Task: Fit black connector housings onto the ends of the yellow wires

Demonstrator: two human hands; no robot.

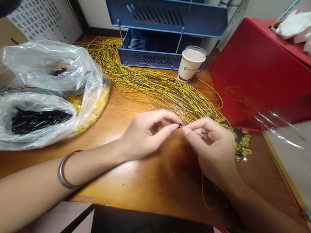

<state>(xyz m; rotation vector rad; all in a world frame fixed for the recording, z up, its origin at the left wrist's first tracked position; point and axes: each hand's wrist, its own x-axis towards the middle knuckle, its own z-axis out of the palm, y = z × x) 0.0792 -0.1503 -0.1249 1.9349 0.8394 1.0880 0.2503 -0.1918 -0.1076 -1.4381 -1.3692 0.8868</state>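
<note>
My left hand (146, 133) and my right hand (211, 148) meet above the wooden desk (130, 178), fingertips pinched together on a small black piece (180, 125) at the end of a thin yellow wire (205, 200). That wire loops down below my right wrist. A large bundle of yellow wires (157, 85) spreads across the desk behind my hands. A silver bangle (64, 170) sits on my left forearm. Finished wire ends with yellow and black tags (242, 144) lie just right of my right hand.
Clear plastic bags at the left hold small black parts (36, 118) and yellow rings (92, 116). A paper cup (190, 64) stands in front of a blue stacked tray (163, 29). A red box (263, 74) fills the right side; a clear-wrapped board (297, 157) lies beside it.
</note>
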